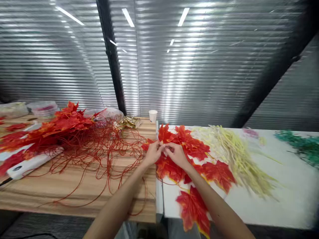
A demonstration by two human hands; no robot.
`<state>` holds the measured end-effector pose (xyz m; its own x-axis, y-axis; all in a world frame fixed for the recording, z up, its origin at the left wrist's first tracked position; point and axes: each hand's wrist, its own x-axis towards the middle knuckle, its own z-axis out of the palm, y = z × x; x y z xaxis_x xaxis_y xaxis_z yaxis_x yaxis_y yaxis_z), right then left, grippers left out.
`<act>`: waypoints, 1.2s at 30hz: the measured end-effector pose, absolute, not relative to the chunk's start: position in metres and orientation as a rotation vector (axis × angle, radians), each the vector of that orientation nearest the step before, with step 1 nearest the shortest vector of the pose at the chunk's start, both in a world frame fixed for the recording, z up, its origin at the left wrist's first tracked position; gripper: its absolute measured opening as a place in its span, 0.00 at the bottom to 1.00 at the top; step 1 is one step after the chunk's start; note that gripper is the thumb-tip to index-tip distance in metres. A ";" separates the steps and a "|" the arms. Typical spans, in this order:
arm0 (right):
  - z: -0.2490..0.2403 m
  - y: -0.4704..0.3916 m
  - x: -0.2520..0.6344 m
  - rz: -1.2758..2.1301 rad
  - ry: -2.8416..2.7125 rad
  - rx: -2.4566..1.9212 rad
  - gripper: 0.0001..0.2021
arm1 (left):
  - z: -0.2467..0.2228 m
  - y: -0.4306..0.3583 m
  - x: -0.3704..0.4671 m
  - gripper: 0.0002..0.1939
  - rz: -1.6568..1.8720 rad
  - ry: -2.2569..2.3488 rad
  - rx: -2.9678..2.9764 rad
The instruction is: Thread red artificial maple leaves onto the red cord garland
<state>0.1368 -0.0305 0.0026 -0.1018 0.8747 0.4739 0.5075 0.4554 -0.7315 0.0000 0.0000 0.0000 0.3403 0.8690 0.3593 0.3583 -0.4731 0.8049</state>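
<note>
Both of my hands meet over a string of red artificial maple leaves (pixel 171 167) with yellow edges, which lies on the white table. My left hand (pixel 153 153) has its thumb and fingers pinched together. Right beside it, my right hand (pixel 177 155) is pinched too, with the fingertips of both hands almost touching. Whatever sits between the fingertips is too small and hidden to name. Leaves spread around and under my hands, and one large maple leaf (pixel 191 207) hangs over the table's front edge.
Tangled thin red cords (pixel 107 149) cover much of the wooden table, beside a pile of red leaves (pixel 64 122). A white power strip (pixel 37 162) lies at left. A paper cup (pixel 153 115) stands behind. Yellow strands (pixel 236 156) and green foliage (pixel 299 142) lie at right.
</note>
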 end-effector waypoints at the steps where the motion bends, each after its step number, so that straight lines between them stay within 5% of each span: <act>1: 0.003 -0.031 0.137 0.485 -1.757 -1.183 0.08 | 0.001 -0.001 0.000 0.10 1.080 1.069 1.996; 36: 0.002 -0.027 0.140 1.020 -1.371 -1.000 0.10 | -0.005 0.004 0.004 0.10 1.226 0.924 1.715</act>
<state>0.1399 -0.0275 0.0025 -0.0412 0.9616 0.2715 0.0159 0.2723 -0.9621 0.0036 0.0040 -0.0052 0.2582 0.8955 0.3624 0.1025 -0.3984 0.9115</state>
